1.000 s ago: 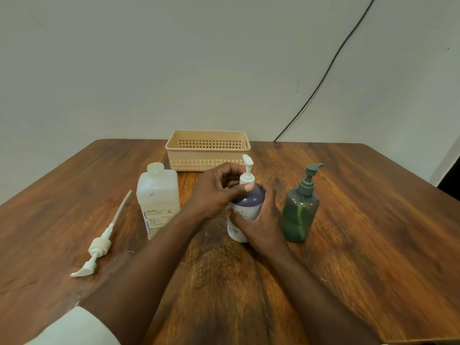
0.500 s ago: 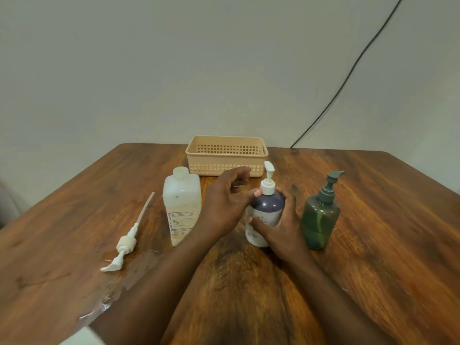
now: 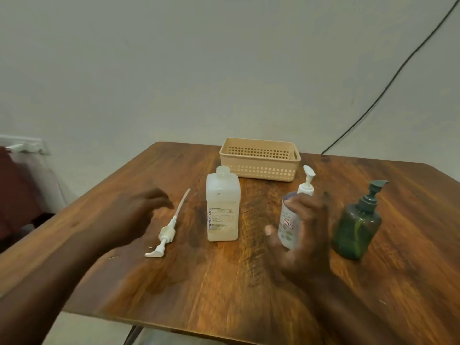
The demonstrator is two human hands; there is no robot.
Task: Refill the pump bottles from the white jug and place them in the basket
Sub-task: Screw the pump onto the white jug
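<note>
Leaving the pump top, the left hand [image 3: 134, 217] is drifting left, fingers apart, toward the loose pump [image 3: 166, 235]; the right hand [image 3: 302, 235] is clamping the white bottle [image 3: 288, 226] near the jug [image 3: 222, 207], risking knocking it or the green bottle [image 3: 357, 230] when carrying it to the far basket [image 3: 258, 168]

white jug [image 3: 223, 207]: blue letters run up the side of its label. They look like "BIOCHEK CHG", but they are a bit blurry.
small print on the jug label: too tiny to read.
white pump bottle [image 3: 288, 226]: a small red-edged tag and a leaf pattern. The words on the tag are too blurry to read.
</note>
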